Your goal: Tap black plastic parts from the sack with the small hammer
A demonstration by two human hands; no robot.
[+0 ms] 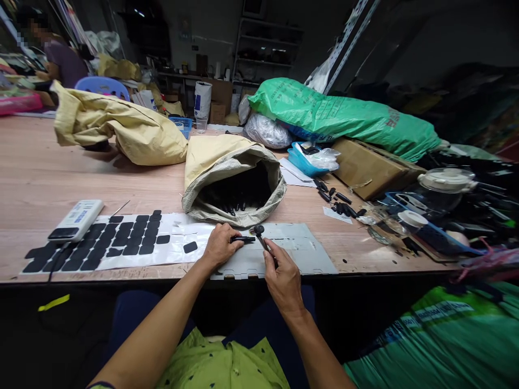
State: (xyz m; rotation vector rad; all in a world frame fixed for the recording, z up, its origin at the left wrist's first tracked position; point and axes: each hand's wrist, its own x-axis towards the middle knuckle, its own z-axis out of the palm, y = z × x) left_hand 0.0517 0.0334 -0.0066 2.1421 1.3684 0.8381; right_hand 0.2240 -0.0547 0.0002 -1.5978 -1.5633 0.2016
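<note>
1. Head view: we find the black piece [244,239] over the grey board [304,246], near the middle of the table's [141,186] front edge. We cannot tell whether it touches the board.

2. The left hand [221,245] pinches the piece at its left end, thumb and fingers pressed on it. We take this hold as meant to steady the piece while leaving its other end bare.

3. The right hand [283,273] is closed around the handle of a small tool [259,230], thumb and fingers together. Holding it there, we judge, keeps its round head free of the fingers. We cannot tell if head and piece touch.

4. The piece's long axis runs roughly along the front edge, its free end towards the table's right side. The tool slants: head away from us and leftward, handle back towards the front edge.

5. Behind the board lies the open sack [194,197], mouth turned to the front edge, probably so we can reach its dark contents easily.

6. The sheet [178,222] of black patches [135,235] lies flat towards the front left corner, likely to keep every patch within reach.
</note>
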